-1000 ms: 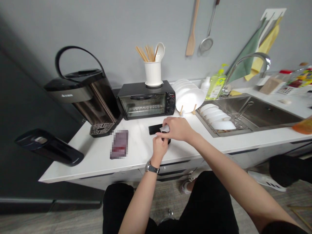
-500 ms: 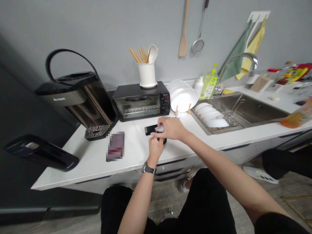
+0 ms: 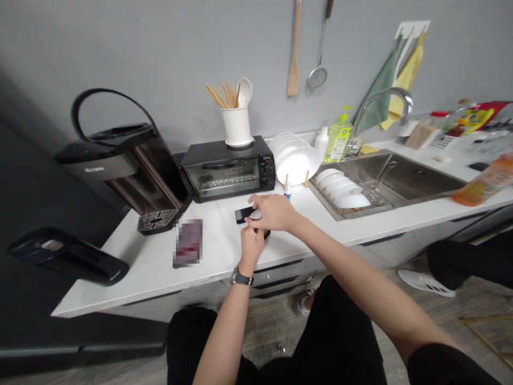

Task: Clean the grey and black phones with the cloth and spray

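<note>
My right hand [image 3: 276,212] is closed over a small pale grey piece [image 3: 255,214], perhaps cloth, pinched at the fingertips. Just below it, my left hand [image 3: 251,247], with a watch [image 3: 241,277] at the wrist, has its fingers curled in. The right hand partly covers them, so what they grip cannot be made out. Flat on the counter beside the fingertips is a black rectangular object [image 3: 242,215], partly hidden. Another dark edge [image 3: 267,233] shows under the right hand. Behind that hand stands a small white bottle with a blue label [image 3: 287,190].
A toaster oven [image 3: 228,174] stands behind my hands, with plates [image 3: 298,166] in a rack beside it. Left are a water dispenser [image 3: 156,176], a blurred purple item [image 3: 188,243] and a dark flask [image 3: 72,256]. Right are the sink [image 3: 425,179] and an orange bottle [image 3: 481,184].
The view has shifted slightly, moving everything a little to the left. More of the small white bottle shows behind my right hand. Both hands keep nearly the same hold.
</note>
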The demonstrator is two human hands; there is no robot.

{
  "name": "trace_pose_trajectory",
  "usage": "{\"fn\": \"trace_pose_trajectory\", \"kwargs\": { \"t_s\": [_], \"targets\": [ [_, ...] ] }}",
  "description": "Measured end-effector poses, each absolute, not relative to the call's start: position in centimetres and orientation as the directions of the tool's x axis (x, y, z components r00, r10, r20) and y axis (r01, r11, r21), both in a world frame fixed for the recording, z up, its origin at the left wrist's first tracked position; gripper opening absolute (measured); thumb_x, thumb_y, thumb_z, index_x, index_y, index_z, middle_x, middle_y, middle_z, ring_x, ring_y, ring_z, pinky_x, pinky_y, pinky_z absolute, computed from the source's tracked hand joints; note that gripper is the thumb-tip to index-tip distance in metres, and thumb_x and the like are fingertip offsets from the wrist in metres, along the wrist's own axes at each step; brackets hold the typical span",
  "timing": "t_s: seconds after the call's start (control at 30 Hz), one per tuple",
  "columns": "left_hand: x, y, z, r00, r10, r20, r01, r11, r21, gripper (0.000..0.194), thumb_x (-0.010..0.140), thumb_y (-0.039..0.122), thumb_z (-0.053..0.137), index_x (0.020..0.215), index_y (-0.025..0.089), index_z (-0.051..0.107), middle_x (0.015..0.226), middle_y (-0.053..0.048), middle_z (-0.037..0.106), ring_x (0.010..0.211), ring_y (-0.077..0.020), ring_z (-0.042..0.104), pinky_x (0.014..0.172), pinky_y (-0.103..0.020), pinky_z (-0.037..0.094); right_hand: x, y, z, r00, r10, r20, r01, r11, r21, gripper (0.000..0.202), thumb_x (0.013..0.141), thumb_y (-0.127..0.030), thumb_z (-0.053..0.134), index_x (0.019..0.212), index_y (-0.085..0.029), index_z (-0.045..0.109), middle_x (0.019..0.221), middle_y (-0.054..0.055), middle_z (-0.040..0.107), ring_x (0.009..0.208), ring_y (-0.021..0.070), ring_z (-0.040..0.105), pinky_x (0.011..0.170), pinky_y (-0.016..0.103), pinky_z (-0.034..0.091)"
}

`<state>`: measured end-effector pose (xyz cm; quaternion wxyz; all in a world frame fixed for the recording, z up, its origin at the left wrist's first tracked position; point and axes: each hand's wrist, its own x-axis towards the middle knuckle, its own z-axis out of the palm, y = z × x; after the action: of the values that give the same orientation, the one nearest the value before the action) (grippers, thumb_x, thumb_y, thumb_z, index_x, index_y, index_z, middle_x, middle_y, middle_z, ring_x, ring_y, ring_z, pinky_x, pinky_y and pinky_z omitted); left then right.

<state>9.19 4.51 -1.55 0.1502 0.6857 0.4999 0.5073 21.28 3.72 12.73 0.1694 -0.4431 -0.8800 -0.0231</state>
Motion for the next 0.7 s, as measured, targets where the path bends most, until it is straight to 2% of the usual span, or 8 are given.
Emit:
{"fn": "trace_pose_trajectory", "kwargs": {
  "t_s": [0.07, 0.13, 0.23, 0.33, 0.43, 0.57, 0.63, 0.7],
  "targets": [
    [9.3, 4.1, -1.0, -0.010, 0.846, 0.532, 0.529, -0.447, 0.721, 0.028, 0.095, 0.026, 0.056, 0.069, 0.019, 0.063, 0.060, -0.004, 0.066, 0.057, -0.0169, 0.060, 0.060, -0.027, 0.045, 22.6, 4.1, 12.7, -0.425, 0.855, 0.298, 0.849, 0.491, -0.196, 0.037, 0.095, -0.056, 0.065, 0.099, -0.021, 0.078, 0.090, 0.007, 0.080, 0.087, 0.0277, 0.073, 0.076, 0.033, 0.048],
    [8.9, 3.3, -0.6, 0.016, 0.855, 0.518, 0.520, -0.450, 0.726, 0.029, 0.096, 0.032, 0.060, 0.072, 0.018, 0.067, 0.062, -0.002, 0.068, 0.058, -0.0150, 0.061, 0.060, -0.025, 0.046, 24.0, 4.3, 11.5, -0.331, 0.877, 0.349, 0.843, 0.441, -0.309, 0.037, 0.099, -0.051, 0.057, 0.089, -0.022, 0.077, 0.085, 0.006, 0.079, 0.086, 0.0259, 0.073, 0.076, 0.031, 0.046],
    [7.4, 1.6, -0.5, 0.088, 0.894, 0.439, 0.471, -0.425, 0.772, 0.017, 0.094, 0.033, 0.069, 0.092, 0.018, 0.076, 0.079, -0.001, 0.078, 0.071, -0.0155, 0.071, 0.068, -0.023, 0.052, 26.2, 4.0, 7.9, -0.136, 0.897, 0.421, 0.790, 0.354, -0.500, 0.044, 0.107, -0.036, 0.035, 0.091, -0.021, 0.073, 0.080, 0.006, 0.075, 0.078, 0.0226, 0.070, 0.074, 0.030, 0.046],
    [6.1, 0.2, -1.0, 0.103, 0.933, 0.344, 0.413, -0.355, 0.839, 0.016, 0.091, 0.029, 0.074, 0.104, 0.020, 0.077, 0.098, -0.002, 0.083, 0.089, -0.0185, 0.077, 0.083, -0.026, 0.057, 28.1, 3.3, 3.9, -0.067, 0.909, 0.412, 0.777, 0.306, -0.551, 0.056, 0.110, -0.040, 0.022, 0.092, -0.018, 0.070, 0.071, 0.007, 0.071, 0.069, 0.0237, 0.067, 0.070, 0.031, 0.047],
    [5.9, -0.3, -1.5, 0.123, 0.942, 0.313, 0.421, -0.335, 0.843, 0.015, 0.092, 0.029, 0.074, 0.101, 0.020, 0.080, 0.097, -0.004, 0.084, 0.089, -0.0213, 0.078, 0.082, -0.029, 0.058, 29.0, 2.6, 2.0, -0.016, 0.917, 0.399, 0.762, 0.270, -0.589, 0.067, 0.112, -0.046, 0.013, 0.096, -0.017, 0.071, 0.077, 0.009, 0.073, 0.071, 0.0239, 0.068, 0.072, 0.032, 0.050],
    [6.6, 0.0, -1.8, 0.173, 0.929, 0.326, 0.439, -0.369, 0.819, 0.018, 0.096, 0.032, 0.070, 0.104, 0.021, 0.082, 0.099, -0.005, 0.085, 0.086, -0.0232, 0.079, 0.078, -0.031, 0.059, 27.0, 2.0, 2.3, -0.041, 0.871, 0.490, 0.783, 0.333, -0.526, 0.057, 0.114, -0.042, 0.020, 0.112, -0.018, 0.072, 0.108, 0.012, 0.078, 0.103, 0.0264, 0.072, 0.100, 0.041, 0.051],
    [6.6, 0.2, -2.1, 0.182, 0.915, 0.361, 0.450, -0.404, 0.797, 0.017, 0.097, 0.029, 0.068, 0.102, 0.021, 0.081, 0.096, -0.005, 0.084, 0.081, -0.0225, 0.078, 0.076, -0.031, 0.059, 24.5, 1.3, 2.5, -0.124, 0.832, 0.540, 0.817, 0.395, -0.421, 0.046, 0.113, -0.035, 0.031, 0.110, -0.018, 0.074, 0.117, 0.012, 0.078, 0.120, 0.0291, 0.069, 0.119, 0.051, 0.038],
    [6.4, 0.3, -2.8, 0.163, 0.899, 0.406, 0.470, -0.433, 0.769, 0.014, 0.095, 0.022, 0.066, 0.089, 0.018, 0.079, 0.084, -0.005, 0.082, 0.073, -0.0214, 0.075, 0.071, -0.030, 0.058, 21.6, 0.0, 2.4, -0.231, 0.797, 0.559, 0.812, 0.474, -0.341, 0.039, 0.111, -0.029, 0.038, 0.110, -0.017, 0.074, 0.117, 0.012, 0.079, 0.128, 0.0296, 0.065, 0.127, 0.056, 0.028]
  ]
}}
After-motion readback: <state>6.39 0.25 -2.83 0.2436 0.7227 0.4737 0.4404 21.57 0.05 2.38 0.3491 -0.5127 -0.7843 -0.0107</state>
